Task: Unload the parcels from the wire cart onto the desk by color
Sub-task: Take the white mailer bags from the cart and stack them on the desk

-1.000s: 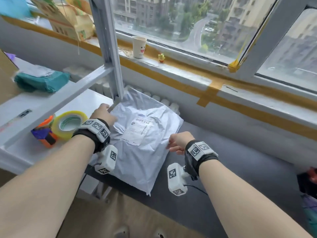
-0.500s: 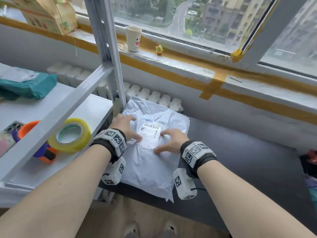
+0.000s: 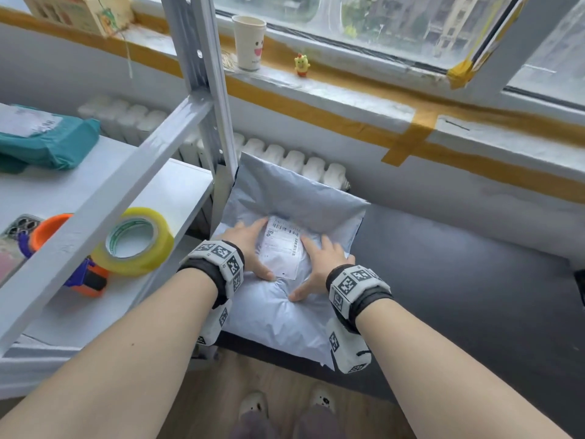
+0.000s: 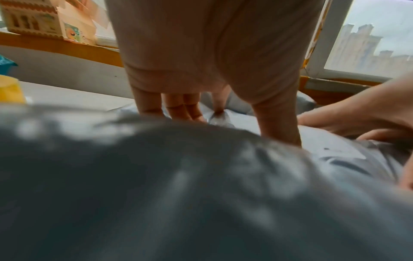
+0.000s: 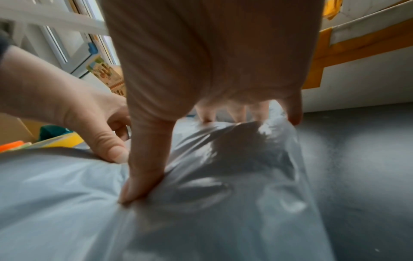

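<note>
Both hands have slid inward onto the label [image 3: 282,245]; left hand [image 3: 250,247] and right hand [image 3: 319,267] press flat-fingered on the white parcel [image 3: 297,198], which overhangs the dark desk [image 3: 459,280] front edge, bare desk rightward.

Left hand [image 3: 250,245] — palm down, fingers straight and spread, pressing flat. Right hand [image 3: 319,264] — palm down, fingers extended, thumb splayed inward. Both forearms bare, reaching forward.

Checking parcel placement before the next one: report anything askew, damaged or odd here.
The grey parcel lies on the dark desk with its near corner hanging over the front edge, and its far end curls up against the radiator. Both hands, left and right, press it flat. No tears are visible.
</note>
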Demonstrator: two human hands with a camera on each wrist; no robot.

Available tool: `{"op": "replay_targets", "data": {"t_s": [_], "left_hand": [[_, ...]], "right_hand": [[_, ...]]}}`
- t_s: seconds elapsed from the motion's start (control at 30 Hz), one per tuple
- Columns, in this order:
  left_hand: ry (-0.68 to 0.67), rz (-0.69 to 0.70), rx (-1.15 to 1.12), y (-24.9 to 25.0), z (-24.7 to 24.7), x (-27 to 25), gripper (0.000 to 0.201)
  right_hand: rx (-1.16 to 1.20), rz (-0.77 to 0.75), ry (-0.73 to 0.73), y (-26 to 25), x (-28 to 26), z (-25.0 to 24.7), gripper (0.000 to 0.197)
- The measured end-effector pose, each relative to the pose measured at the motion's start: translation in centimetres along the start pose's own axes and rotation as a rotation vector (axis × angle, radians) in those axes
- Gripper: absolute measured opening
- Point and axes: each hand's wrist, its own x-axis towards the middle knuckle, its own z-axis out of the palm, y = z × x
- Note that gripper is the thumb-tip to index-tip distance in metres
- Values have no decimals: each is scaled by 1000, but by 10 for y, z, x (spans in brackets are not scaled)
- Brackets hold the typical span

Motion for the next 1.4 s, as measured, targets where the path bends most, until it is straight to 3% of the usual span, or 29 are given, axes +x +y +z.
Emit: {"op": "replay_targets", "data": {"t_s": [0.27, 0.6, 0.7, 0.83, 0.93, 1.07, 1.4], "left_hand": [[113, 2, 153, 1, -1, 2, 135], [44, 64, 133, 4, -29, -11, 130], [88, 94, 110, 10, -37, -16, 117], [213, 145, 100, 30, -50, -20, 84], [227, 195, 143, 55, -56, -20, 68], [236, 310, 179, 107, -51, -20, 60], [205, 691, 292, 283, 19, -74, 61]], "right_hand": [[62, 2, 5, 1, 9, -1, 130], [147, 3, 47, -2, -7, -18, 108], [187, 26, 71, -2, -18, -23, 92], [253, 101, 220, 6, -34, -31, 64], [251, 158, 324, 24, -52, -38, 52], [284, 260, 389, 63, -86, -43, 51], [492, 571, 520, 199, -202, -15, 49]]}}
